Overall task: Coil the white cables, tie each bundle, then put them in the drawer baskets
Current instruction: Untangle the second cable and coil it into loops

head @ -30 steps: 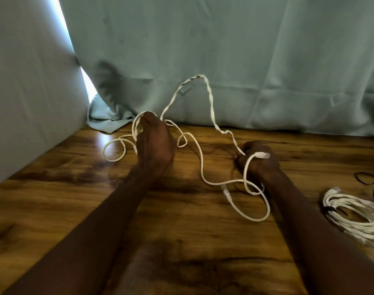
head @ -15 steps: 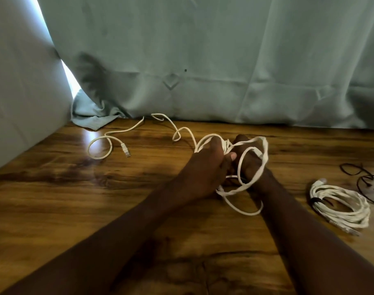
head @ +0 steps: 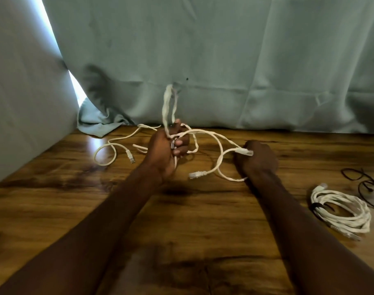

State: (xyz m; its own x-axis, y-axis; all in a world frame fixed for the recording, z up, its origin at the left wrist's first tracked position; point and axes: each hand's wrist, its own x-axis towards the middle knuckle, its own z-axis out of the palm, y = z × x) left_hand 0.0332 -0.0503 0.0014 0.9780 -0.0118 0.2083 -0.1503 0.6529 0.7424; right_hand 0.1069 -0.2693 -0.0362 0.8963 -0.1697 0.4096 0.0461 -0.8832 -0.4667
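White cable (head: 205, 133) runs loose between both hands over the wooden table (head: 54, 188): the left hand (head: 167, 150) has its fingers curled round a few gathered loops that stand up above the fist, while the right hand (head: 258, 158) is closed round the strand near a plug. Slack trailing off to the left could snag or knot as more is pulled in, I judge, and the upright loops may spring apart. Counted: one loose cable, one tied bundle (head: 341, 209) at right, some black ties (head: 369, 186), no drawer baskets in view

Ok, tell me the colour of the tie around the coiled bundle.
Black, on the tie around the coiled bundle, head view.
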